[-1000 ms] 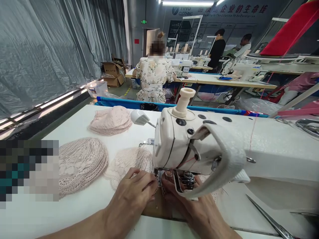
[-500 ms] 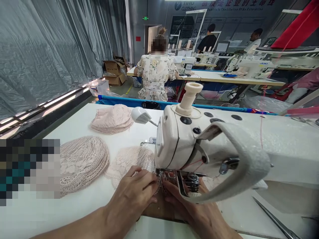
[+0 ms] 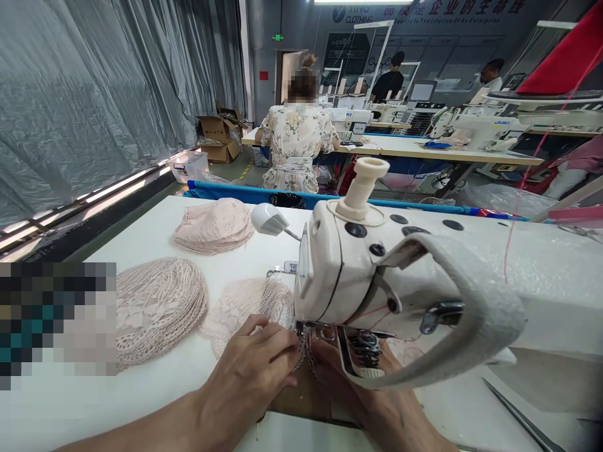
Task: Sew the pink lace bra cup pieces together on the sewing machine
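Note:
A pale pink lace piece (image 3: 240,302) lies under the head of a white sewing machine (image 3: 325,263), its scalloped edge at the needle area. My left hand (image 3: 257,367) is closed on the lace just left of the needle, fingers bent and thumb tucked below. On the other side my right hand (image 3: 377,402) reaches in under the machine head, its fingertips at the lace edge close to the presser foot. The tension spring and a curved fabric-covered strap (image 3: 475,314) hide part of it. Red thread (image 3: 513,226) runs down to the machine.
One lace stack (image 3: 162,307) sits at left, another (image 3: 214,225) behind it. Tweezers (image 3: 521,414) lie at the right. A thread stand knob (image 3: 365,185) tops the machine. A person (image 3: 299,147) sits ahead at another table (image 3: 391,147); cardboard boxes (image 3: 217,135) stand by the curtain.
The view has shifted slightly, and the red thread at the right now slants more. Both hands stay at nearly the same place on the lace.

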{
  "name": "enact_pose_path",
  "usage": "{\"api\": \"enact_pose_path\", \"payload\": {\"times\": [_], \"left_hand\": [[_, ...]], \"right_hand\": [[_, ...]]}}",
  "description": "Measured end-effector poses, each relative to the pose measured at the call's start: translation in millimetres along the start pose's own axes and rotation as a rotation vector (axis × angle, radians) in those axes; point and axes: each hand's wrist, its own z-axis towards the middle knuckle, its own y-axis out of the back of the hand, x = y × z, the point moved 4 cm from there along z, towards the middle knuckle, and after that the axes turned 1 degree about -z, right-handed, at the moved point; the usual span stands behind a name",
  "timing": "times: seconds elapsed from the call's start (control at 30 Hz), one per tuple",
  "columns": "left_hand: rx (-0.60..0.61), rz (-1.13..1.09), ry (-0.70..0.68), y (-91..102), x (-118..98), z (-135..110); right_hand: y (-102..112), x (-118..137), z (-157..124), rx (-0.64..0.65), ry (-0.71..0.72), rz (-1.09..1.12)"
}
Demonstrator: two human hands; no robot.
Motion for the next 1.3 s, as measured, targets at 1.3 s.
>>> {"api": "enact_pose_path", "payload": {"times": [1.3], "left_hand": [[-0.031, 0.026, 0.000, 3.8, -0.7, 3.4]], "right_hand": [[4.7, -6.2, -10.2, -0.094, 0.200, 0.013]]}}
